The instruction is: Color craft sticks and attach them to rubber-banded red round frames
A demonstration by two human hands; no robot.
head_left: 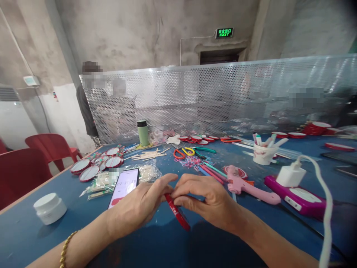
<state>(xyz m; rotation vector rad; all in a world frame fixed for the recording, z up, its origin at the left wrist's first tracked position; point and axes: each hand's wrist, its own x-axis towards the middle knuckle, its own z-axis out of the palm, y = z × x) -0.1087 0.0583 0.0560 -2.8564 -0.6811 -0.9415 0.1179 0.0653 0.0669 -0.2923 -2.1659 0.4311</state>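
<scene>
A small red-rimmed drum (178, 214) is held over the near part of the table, tilted so that mostly its red edge shows. The fingers of my right hand (205, 195) pinch its upper end, thumb on the near side. My left hand (139, 201) meets it from the other side, index finger stretched out and the other fingertips partly hidden behind the drum. Whatever lies between the fingertips is too small to make out. A phone (126, 182) showing a timer lies just beyond my left hand. Right of my right hand rests a pink glue gun (251, 187).
Similar drums (89, 173) are piled at the left, near wooden sticks (150, 153). Pliers (205, 150), coloured cords (191, 161) and pens lie in the middle. A white jar (50, 208), green bottle (143, 134), cup of markers (263, 154) and purple power strip (298, 199) stand around.
</scene>
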